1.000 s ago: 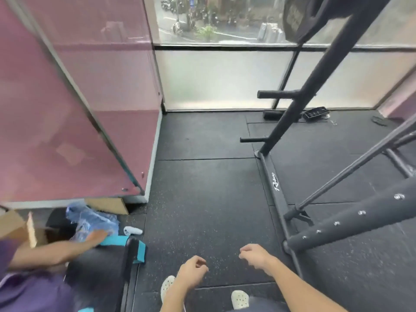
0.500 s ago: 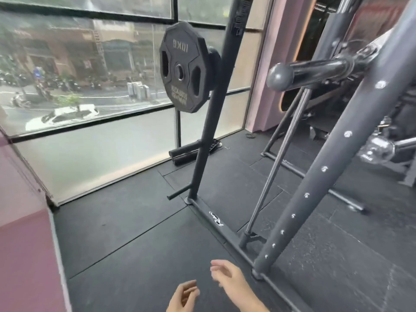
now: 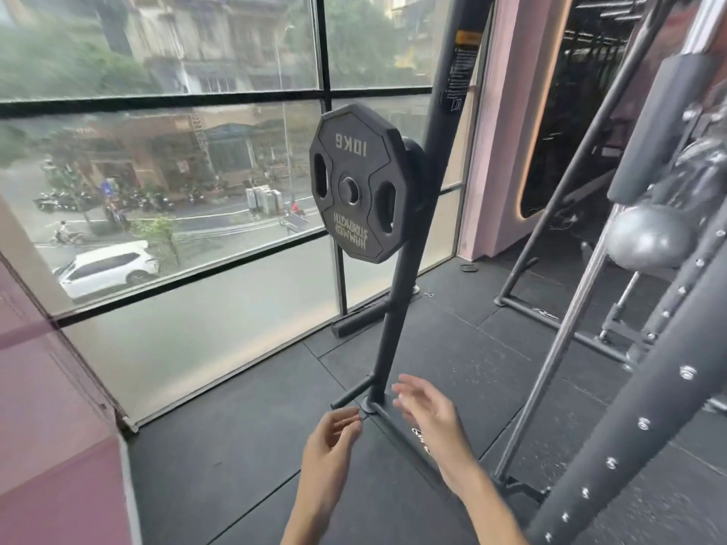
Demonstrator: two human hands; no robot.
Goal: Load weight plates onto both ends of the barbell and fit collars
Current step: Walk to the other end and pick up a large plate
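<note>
Matt black rubber-coated weight plate [image 3: 356, 182], matt metal rack post [image 3: 417, 230], speckled rubber floor [image 3: 236, 446]

- diffuse daylight enters through the window [image 3: 165, 159]; interior evenly lit, shadows faint.
- strong wide-angle bending at edges; rack posts [image 3: 645, 395] curve.
- right hand [image 3: 427, 413] motion-blurred; right-side equipment smeared, soft.

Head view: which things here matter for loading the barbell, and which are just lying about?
For the job: 10 kg weight plate on the storage post; left hand and right hand, both empty.
Lying about: bare lower peg; small dark item on the floor by the pink wall; white car outside.
</note>
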